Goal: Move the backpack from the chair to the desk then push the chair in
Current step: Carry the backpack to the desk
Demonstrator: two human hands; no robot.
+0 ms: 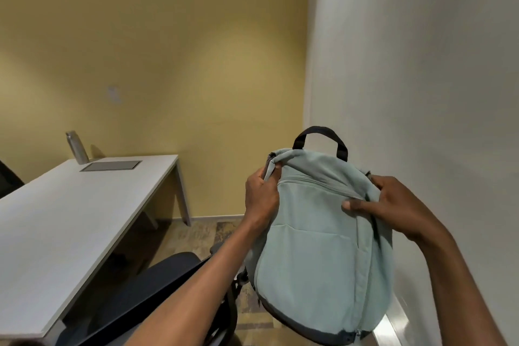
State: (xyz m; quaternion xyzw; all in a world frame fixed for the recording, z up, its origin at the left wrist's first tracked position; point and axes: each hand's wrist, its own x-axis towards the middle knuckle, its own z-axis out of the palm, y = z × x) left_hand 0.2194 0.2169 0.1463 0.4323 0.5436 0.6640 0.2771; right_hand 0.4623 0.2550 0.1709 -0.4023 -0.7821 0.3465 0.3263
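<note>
Both hands are on the pale green backpack [317, 236], held up in the air: left hand [259, 199] bunching fabric at its top corner, right hand [393, 205] clamped on the opposite shoulder. It hangs right of the chair [146, 289], well apart from the desk [70, 219].

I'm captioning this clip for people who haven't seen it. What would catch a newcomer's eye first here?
First, the pale green fabric backpack with a dark top handle, held up in the air at right by both hands: the left hand pinches its upper left edge, the right hand its upper right. Next, the long white desk at left, with a metal water bottle at its far end, and the dark office chair below.
</note>
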